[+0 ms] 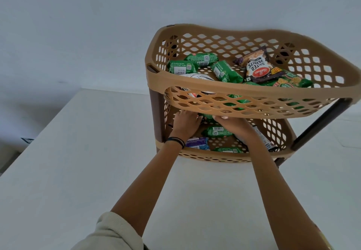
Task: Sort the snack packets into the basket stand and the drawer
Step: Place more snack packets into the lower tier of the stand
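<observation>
A tan two-tier basket stand sits on a white table. Its upper basket (254, 93) holds several green packets (226, 72), a dark salted-peanuts packet (256, 66) and a white packet (197, 77). Both my hands reach into the lower basket (224, 157). My left hand (185, 122) and my right hand (234, 124) meet at a green packet (208, 117), their fingertips partly hidden under the upper basket's front wall. Below them lie another green packet (216, 131), a purple packet (196, 143) and a dark packet (265, 142) under my right wrist.
The stand has dark brown posts (156, 113) at its corners and stands against a pale wall (97, 35). The white table (97, 152) stretches toward me and to the left, where its edge drops off.
</observation>
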`<state>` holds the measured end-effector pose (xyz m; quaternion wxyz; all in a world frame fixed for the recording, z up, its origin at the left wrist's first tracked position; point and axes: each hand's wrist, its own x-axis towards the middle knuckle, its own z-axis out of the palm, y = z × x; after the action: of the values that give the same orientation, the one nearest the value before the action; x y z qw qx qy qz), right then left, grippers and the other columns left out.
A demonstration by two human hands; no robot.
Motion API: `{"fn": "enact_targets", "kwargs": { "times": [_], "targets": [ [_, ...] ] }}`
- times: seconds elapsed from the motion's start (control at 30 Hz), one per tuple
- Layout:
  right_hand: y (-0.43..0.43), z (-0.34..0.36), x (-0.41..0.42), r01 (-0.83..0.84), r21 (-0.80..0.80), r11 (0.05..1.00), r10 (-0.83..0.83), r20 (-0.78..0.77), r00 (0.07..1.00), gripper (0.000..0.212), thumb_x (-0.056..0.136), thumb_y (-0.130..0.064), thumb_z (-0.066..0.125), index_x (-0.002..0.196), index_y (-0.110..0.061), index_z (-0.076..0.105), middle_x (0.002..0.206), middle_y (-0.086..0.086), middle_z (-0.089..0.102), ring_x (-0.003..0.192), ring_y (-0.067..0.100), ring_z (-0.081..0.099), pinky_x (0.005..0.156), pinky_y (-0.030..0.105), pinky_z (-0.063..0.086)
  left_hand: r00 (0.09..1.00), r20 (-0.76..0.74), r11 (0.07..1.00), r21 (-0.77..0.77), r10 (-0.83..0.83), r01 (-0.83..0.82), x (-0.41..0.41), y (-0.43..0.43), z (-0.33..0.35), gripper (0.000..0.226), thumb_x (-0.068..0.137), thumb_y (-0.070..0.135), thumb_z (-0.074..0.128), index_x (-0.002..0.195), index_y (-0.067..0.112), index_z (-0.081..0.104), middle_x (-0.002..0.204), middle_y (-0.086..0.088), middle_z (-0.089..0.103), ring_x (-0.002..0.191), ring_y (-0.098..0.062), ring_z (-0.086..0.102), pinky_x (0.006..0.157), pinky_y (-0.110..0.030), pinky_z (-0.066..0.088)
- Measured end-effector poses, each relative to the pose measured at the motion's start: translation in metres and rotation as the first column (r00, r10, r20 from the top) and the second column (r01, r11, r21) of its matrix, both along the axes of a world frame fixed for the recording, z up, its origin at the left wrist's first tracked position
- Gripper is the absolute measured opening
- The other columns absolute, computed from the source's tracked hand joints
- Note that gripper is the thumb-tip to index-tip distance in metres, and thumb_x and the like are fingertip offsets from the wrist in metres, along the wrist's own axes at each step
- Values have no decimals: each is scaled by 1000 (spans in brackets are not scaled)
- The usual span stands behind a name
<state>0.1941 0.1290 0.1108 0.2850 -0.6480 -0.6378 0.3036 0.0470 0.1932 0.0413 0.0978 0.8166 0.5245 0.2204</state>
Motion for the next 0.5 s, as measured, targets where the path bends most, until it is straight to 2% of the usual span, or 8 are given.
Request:
{"fn": "enact_targets", "kwargs": {
  "times": [0.1, 0.17, 0.3, 0.43, 0.5],
  "targets": [
    [-20, -4, 16, -37, 7, 999, 36, 61, 997, 33, 93, -14, 51, 126, -10, 51, 113, 1, 58, 106, 11, 53, 89, 25, 38, 999, 16, 998, 48, -49, 48, 1, -18, 10, 41, 94, 26, 46, 132, 9, 45, 130, -12, 57, 116, -28, 56, 93, -40, 49],
    [-35, -4, 24, -35, 65, 997, 30, 66, 997, 34, 91, -10, 54, 125, -8, 53, 120, 4, 59, 109, 14, 56, 89, 23, 45, 997, 8, 994, 77, -73, 72, -1, -28, 13, 38, 96, 27, 44, 130, 11, 46, 126, -10, 59, 112, -27, 58, 87, -38, 51],
    [-70, -10, 43, 23, 121, 992, -28, 37, 999, 28, 91, -10, 54, 119, -9, 57, 114, -1, 59, 102, 8, 56, 74, 8, 43, 991, 66, 992, 44, -118, 115, -6, -46, 13, 30, 97, 29, 42, 121, 16, 54, 110, -6, 67, 95, -21, 64, 73, -33, 55],
    [-106, -18, 66, 141, 139, 980, -137, -38, 990, 22, 92, -9, 53, 113, -12, 58, 110, -2, 59, 101, 12, 57, 79, 12, 44, 980, 134, 990, 11, -144, 144, -16, -69, 3, 29, 97, 31, 40, 117, 17, 56, 115, -1, 61, 101, -16, 60, 72, -31, 55],
    [-124, -22, 77, 203, 142, 969, -196, -67, 978, 20, 91, -7, 53, 109, -14, 58, 104, -6, 60, 97, 11, 58, 74, 9, 47, 984, 102, 989, 38, -143, 140, -22, -74, -3, 29, 98, 32, 37, 115, 18, 57, 115, 1, 59, 104, -14, 57, 67, -26, 50]
  ]
}}
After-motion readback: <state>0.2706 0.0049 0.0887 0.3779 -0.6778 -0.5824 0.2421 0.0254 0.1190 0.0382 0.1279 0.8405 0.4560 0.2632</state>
